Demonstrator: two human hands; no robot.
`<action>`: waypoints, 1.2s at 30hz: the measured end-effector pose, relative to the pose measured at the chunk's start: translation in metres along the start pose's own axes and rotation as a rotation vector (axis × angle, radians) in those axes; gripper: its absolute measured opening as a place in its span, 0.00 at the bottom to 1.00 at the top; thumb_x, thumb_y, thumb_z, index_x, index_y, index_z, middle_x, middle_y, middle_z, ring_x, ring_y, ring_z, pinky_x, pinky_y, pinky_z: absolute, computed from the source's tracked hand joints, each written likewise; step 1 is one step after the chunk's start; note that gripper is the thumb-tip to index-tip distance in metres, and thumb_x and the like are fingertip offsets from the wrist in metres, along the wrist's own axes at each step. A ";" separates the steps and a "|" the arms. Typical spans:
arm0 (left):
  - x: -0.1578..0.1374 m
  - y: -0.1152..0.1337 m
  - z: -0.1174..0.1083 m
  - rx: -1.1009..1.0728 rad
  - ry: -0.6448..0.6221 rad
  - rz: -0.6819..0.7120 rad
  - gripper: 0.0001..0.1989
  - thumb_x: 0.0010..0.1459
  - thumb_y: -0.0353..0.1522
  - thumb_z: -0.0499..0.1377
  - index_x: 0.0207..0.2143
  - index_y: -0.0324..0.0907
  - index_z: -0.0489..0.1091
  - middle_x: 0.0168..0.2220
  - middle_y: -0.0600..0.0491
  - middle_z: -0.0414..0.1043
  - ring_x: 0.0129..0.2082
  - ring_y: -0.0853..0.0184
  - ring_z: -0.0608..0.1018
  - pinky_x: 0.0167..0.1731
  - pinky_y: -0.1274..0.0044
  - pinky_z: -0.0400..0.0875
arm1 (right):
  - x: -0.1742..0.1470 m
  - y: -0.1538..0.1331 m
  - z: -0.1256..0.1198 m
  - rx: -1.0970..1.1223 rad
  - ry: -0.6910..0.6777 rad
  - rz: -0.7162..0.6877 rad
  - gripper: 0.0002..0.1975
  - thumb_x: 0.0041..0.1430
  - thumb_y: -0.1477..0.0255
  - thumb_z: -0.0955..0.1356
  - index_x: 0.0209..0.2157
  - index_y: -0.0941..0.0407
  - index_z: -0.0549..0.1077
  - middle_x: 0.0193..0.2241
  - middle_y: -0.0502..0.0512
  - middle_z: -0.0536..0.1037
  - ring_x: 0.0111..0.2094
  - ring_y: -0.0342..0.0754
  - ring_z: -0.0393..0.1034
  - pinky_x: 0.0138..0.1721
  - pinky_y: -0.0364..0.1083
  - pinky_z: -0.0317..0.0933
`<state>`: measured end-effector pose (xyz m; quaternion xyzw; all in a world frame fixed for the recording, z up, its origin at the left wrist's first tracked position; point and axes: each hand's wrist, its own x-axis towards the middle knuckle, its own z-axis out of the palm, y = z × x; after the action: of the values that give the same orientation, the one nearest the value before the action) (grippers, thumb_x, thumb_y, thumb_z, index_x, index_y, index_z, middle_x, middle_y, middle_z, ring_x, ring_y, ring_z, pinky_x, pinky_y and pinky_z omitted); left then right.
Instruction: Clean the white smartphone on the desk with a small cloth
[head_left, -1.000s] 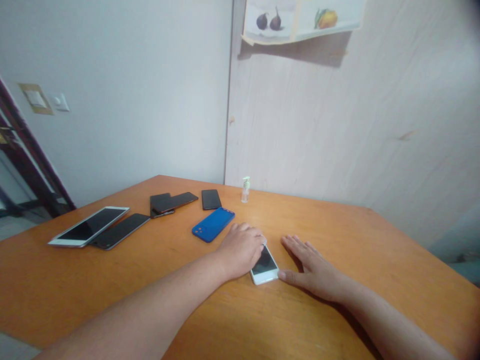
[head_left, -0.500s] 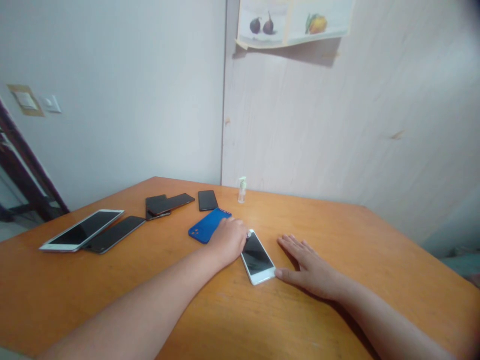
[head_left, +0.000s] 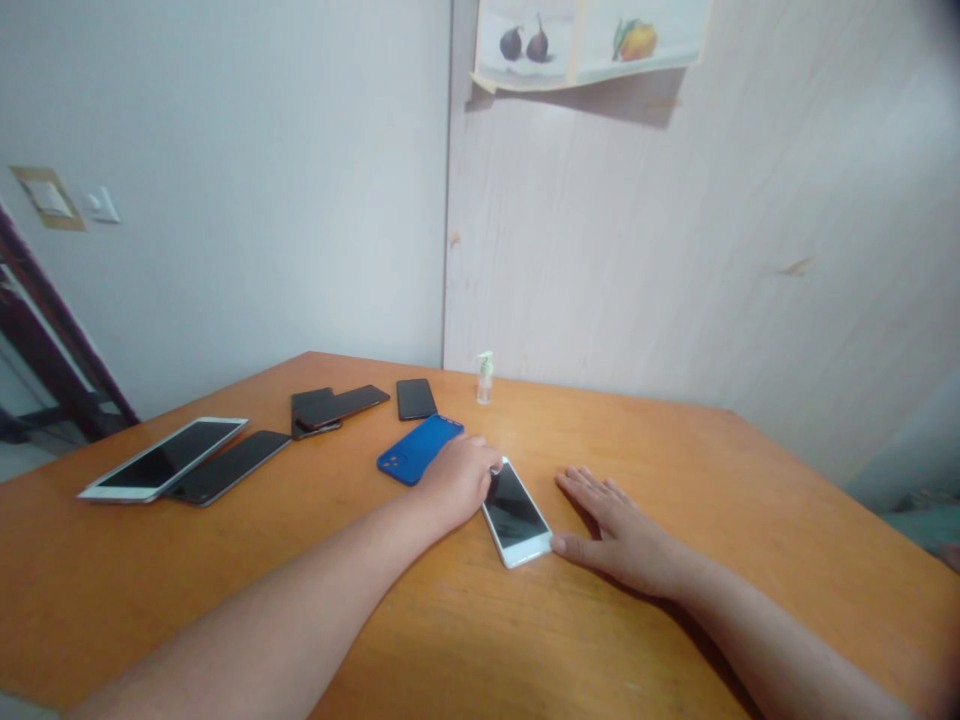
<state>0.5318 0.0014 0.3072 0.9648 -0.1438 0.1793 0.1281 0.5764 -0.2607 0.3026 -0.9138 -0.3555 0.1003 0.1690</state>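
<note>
A white smartphone (head_left: 519, 510) with a dark screen lies face up on the wooden table. My left hand (head_left: 459, 482) is closed at its far left edge, fingers curled down over that corner. Something small and whitish shows at these fingertips; what they hold is mostly hidden. Flat on the table to the right rests my right hand (head_left: 619, 535), fingers stretched out, its thumb tip at the phone's near right corner. Just behind my left hand lies a blue phone case (head_left: 412, 452), partly covered by the hand.
To the left, a white tablet (head_left: 172, 455) overlaps a dark phone (head_left: 232, 468). Farther back are two stacked black phones (head_left: 345, 405) and another black phone (head_left: 415, 399). A small clear pump bottle (head_left: 484, 385) stands near the table's back edge (head_left: 600, 393), by the wall.
My left fingertips have shifted slightly at the phone's far corner. My right hand and the phone stay in place; the view has tilted a little.
</note>
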 end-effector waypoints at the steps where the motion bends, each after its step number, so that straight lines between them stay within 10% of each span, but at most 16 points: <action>1: -0.001 0.003 0.000 -0.005 -0.006 0.013 0.12 0.57 0.23 0.53 0.34 0.42 0.76 0.33 0.48 0.74 0.37 0.61 0.74 0.38 0.72 0.65 | 0.000 0.000 0.000 -0.002 0.000 0.000 0.52 0.55 0.38 0.62 0.69 0.59 0.51 0.69 0.62 0.48 0.70 0.61 0.36 0.69 0.60 0.31; 36: -0.011 0.010 -0.014 -0.211 -0.125 0.003 0.09 0.55 0.24 0.57 0.35 0.43 0.74 0.34 0.54 0.73 0.34 0.68 0.74 0.33 0.79 0.64 | 0.002 0.004 0.002 -0.027 -0.014 0.000 0.51 0.57 0.40 0.62 0.69 0.60 0.51 0.70 0.62 0.46 0.70 0.58 0.36 0.69 0.59 0.31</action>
<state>0.5139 -0.0012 0.3180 0.9550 -0.1708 0.1031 0.2195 0.5798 -0.2613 0.2993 -0.9152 -0.3581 0.1019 0.1542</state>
